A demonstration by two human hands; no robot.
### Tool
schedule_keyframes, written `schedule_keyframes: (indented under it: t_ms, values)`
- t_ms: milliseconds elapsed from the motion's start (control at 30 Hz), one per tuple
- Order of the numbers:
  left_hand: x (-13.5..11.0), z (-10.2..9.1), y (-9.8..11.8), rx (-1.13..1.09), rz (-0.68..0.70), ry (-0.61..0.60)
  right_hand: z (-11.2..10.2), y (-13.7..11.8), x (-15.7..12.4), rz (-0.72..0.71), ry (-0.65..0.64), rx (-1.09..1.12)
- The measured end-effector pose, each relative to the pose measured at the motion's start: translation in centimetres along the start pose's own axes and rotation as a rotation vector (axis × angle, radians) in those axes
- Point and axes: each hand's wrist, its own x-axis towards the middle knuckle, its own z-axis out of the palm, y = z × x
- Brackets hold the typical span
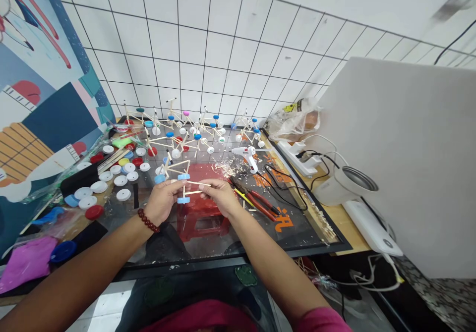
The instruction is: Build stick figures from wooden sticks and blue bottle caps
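Note:
Between my two hands is a small wooden-stick frame [192,192] with light blue bottle caps at its left end. My left hand [162,200], with a beaded bracelet on the wrist, pinches the frame close to the caps. The fingertips of my right hand [219,195] are closed on the free ends of its sticks. Just beyond my left hand stands another stick-and-cap model [177,166]. A white glue gun [245,154] lies past my right hand. Red-handled pliers [262,204] rest to the right of that hand, beside a yellow tool [243,196].
Several stick-and-cap models [197,136] crowd the back by the tiled wall. Loose bottle caps [121,181] cover the left side, with a pink packet [28,262] nearer me. Wood bits [225,169] lie in the middle. At right are a black cable [286,188] and power strip [297,157].

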Motion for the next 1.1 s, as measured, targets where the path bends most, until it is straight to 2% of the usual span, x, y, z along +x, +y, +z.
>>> schedule_keyframes:
  t_ms: [200, 433, 500, 600, 667, 733, 933, 1000, 1100]
  values:
    - [0.0, 0.0, 0.0, -0.006, -0.014, -0.001, 0.0, 0.1, 0.1, 0.005, 0.004, 0.005]
    - [-0.5, 0.0, 0.3, 0.106, -0.117, -0.140, -0.6, -0.3, 0.6, -0.028, 0.102, 0.077]
    - [-0.6, -0.1, 0.4, 0.143, -0.121, -0.131, -1.1, -0.8, 0.6, -0.046, 0.126, 0.092]
    - [-0.5, -0.3, 0.5, 0.173, -0.039, -0.062, -1.9, -1.9, 0.5, -0.089, 0.134, 0.108]
    - [-0.4, -0.3, 0.6, 0.168, 0.014, -0.057, -2.3, -2.5, 0.4, -0.095, 0.106, 0.099]
    - [-0.5, -0.2, 0.5, 0.157, 0.044, -0.107, -2.4, -2.8, 0.2, -0.062, 0.046, 0.066]
    - [-0.9, 0.1, -0.7, 0.304, 0.033, -0.391, -1.2, -1.8, -0.5, 0.013, -0.174, -0.098]
    - [-1.0, 0.1, -1.2, 0.341, 0.035, -0.439, -1.0, -1.4, -0.5, 0.004, -0.189, -0.101]
    - [-1.0, 0.1, -1.4, 0.299, 0.043, -0.384, -1.2, -1.3, -0.1, -0.017, -0.112, -0.017]
